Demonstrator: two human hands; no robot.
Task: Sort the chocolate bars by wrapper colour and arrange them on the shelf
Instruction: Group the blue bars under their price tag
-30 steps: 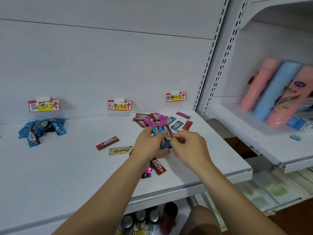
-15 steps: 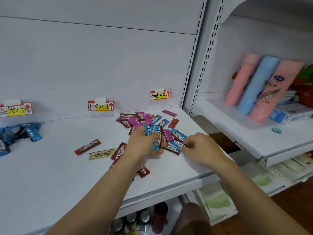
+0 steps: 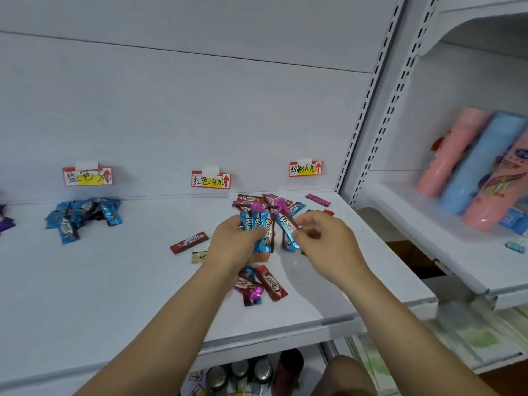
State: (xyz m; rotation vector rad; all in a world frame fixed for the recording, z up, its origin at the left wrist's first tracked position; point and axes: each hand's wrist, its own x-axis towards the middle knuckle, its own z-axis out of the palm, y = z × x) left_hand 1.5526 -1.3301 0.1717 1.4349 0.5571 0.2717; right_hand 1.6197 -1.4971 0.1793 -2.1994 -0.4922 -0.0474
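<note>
My left hand (image 3: pixel 233 241) grips a fan of several blue-wrapped chocolate bars (image 3: pixel 258 227) above the white shelf (image 3: pixel 114 281). My right hand (image 3: pixel 323 241) pinches one more blue bar (image 3: pixel 288 232) right beside that fan. Behind the hands lies a mixed pile of red, pink and blue bars (image 3: pixel 265 202). A heap of blue bars (image 3: pixel 83 215) sits at the left under the blue price label (image 3: pixel 87 176). A lone red bar (image 3: pixel 189 242) and a gold bar (image 3: pixel 199 257) lie left of my left hand. A red and a pink bar (image 3: pixel 261 284) rest below my hands.
Red label (image 3: pixel 211 180) and pink label (image 3: pixel 305 168) hang on the back panel. A single pink bar (image 3: pixel 317 199) lies at the back right. Purple wrappers (image 3: pixel 5 221) show at the far left edge. Pink and blue bottles (image 3: pixel 474 164) lean on the neighbouring shelf.
My hands have lifted off the pile; the left now holds the blue bars fanned upright and the right brings another blue bar beside them. The view swung back to the left.
</note>
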